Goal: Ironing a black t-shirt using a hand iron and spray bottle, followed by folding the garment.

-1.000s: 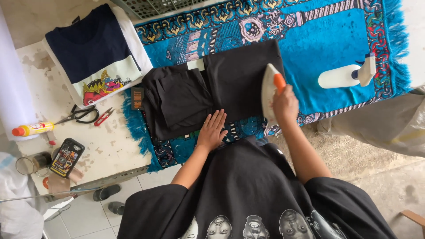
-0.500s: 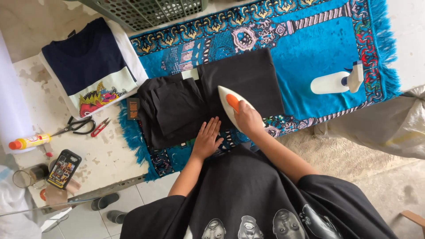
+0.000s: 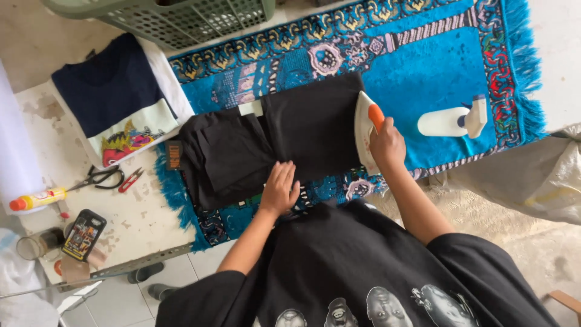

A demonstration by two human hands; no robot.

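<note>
The left hand (image 3: 279,189) lay flat, fingers apart, steadying the folded black cloth garment (image 3: 272,139); right hand (image 3: 387,144) fingers clamped the white iron's orange handle (image 3: 376,115).

The right hand (image 3: 387,144) is gripping a white orange-handled iron (image 3: 365,130) at the folded black garment (image 3: 275,142)'s right edge; the left hand (image 3: 279,189) is pressing flat on that garment's near edge.
</note>
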